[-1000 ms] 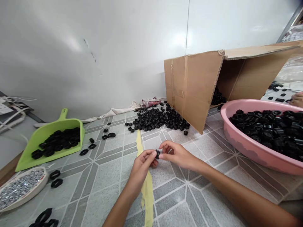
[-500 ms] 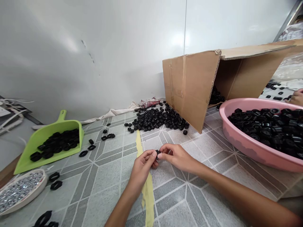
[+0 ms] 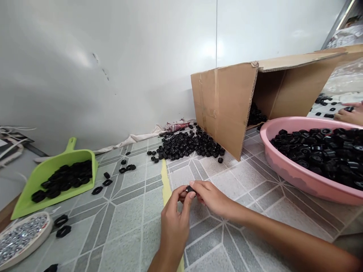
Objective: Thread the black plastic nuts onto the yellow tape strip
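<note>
My left hand [image 3: 175, 217] and my right hand [image 3: 211, 197] meet above the tiled floor and pinch one small black plastic part [image 3: 189, 188] between their fingertips. Both hands are closed on it. A heap of the same black parts [image 3: 187, 144] lies on the floor just beyond my hands, spilling from an open cardboard box [image 3: 227, 105] lying on its side. A strip of yellow tape [image 3: 166, 181] runs along the floor under my left hand.
A pink basin [image 3: 295, 173] full of black parts sits at the right. A green dustpan [image 3: 49, 172] holding black rings lies at the left, near a white dish [image 3: 21, 238] of small metal pieces. Another person's hand [image 3: 347, 115] shows at far right. A white wall stands behind.
Both hands with the black part have come slightly closer to me and lower in the view. The camera has tilted a little to the right. The other person's hand has shifted.
</note>
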### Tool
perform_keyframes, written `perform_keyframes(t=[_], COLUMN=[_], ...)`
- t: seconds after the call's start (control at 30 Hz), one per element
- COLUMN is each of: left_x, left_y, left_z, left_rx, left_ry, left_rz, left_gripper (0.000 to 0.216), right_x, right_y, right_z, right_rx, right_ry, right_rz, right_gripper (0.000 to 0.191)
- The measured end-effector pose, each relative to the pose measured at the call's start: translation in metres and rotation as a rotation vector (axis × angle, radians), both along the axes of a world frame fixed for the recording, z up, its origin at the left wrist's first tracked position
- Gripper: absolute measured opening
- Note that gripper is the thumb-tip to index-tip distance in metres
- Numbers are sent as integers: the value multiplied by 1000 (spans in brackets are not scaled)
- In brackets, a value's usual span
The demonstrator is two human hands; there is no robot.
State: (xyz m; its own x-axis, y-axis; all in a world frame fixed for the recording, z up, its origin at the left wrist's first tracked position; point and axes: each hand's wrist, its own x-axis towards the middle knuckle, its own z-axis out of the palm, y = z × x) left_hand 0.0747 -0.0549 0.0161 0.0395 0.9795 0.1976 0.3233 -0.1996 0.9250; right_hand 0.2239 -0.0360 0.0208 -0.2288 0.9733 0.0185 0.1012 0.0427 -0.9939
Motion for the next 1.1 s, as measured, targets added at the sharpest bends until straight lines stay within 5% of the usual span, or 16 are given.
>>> perform_keyframes(t=[0.63,0.83,0.93,1.1], left_x=[-12,-14,-14,-13], left_y=[13,19,21,27], left_z=[-14,-19,-22,-19], left_rx=[722,608,482,336], left_ry=[464,440,355,368], left_rz=[-106,-72,-12,15], left_gripper=[26,5,17,34], right_x=[0,-4,-3,7], right_y=[1,1,2,-12], right_z=[-1,-10,-9,5], right_rx=[-191,-41,-9,297], right_ry=[118,189,144,-35], right_rz=[1,25,5,-350], right_gripper=[43,43,38,24])
